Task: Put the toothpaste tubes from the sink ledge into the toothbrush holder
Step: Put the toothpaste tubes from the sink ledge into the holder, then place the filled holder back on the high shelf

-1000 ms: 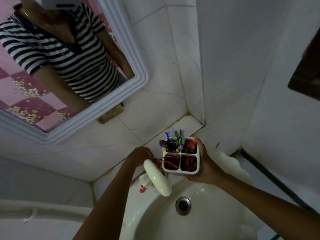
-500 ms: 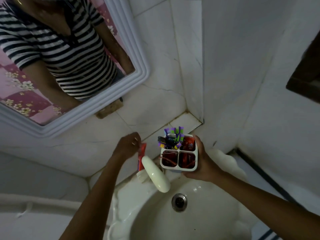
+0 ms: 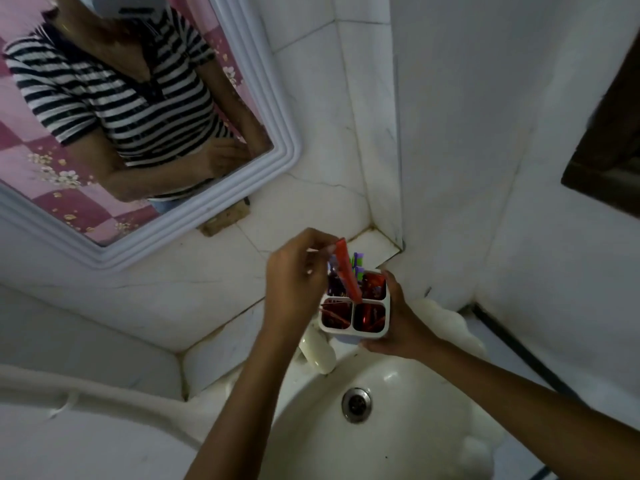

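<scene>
A white toothbrush holder (image 3: 353, 330) with four compartments is held above the sink's back rim by my right hand (image 3: 398, 323), which grips its right side. Red tubes fill three compartments; purple and green toothbrushes (image 3: 356, 263) stand in the back left one. My left hand (image 3: 294, 278) pinches the top end of a red toothpaste tube (image 3: 348, 270), which slants down with its lower end at the holder's centre divider.
A white sink (image 3: 398, 438) with a metal drain (image 3: 356, 403) lies below. A cream tap (image 3: 317, 349) sits just under the holder. The tiled ledge (image 3: 221, 351) runs left of it. A white-framed mirror (image 3: 277, 143) hangs on the wall, and a corner wall stands behind.
My left hand lifted the red tube from the ledge beside the tap and carried it right, over the holder. The right hand kept the holder roughly in place.
</scene>
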